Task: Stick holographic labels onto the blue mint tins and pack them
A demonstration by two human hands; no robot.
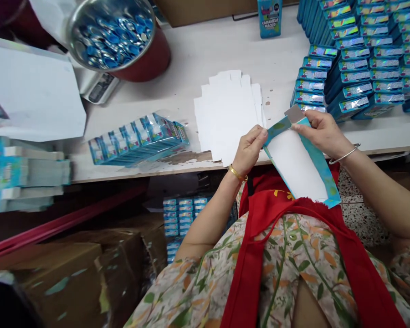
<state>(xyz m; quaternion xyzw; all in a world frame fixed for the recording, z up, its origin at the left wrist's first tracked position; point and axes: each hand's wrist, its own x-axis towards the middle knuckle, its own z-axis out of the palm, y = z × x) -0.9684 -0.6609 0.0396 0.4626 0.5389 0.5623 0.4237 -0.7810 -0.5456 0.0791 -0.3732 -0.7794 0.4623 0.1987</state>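
Both my hands hold one flat, unfolded carton blank (pixel 299 166), white inside with a blue-green printed edge. My left hand (pixel 248 150) pinches its upper left edge, fingers closed. My right hand (pixel 323 132) grips the top flap, fingers closed on it. The blank slopes down toward my lap over a red apron. A stack of white flat blanks (pixel 227 114) lies on the table just beyond my left hand.
Rows of finished blue boxes (pixel 355 59) fill the table's right side. A bundle of blue boxes (pixel 140 139) lies at the left front edge. A metal bowl of blue wrapped sweets (pixel 112 32) sits on a scale. Cardboard cartons (pixel 78 273) stand under the table.
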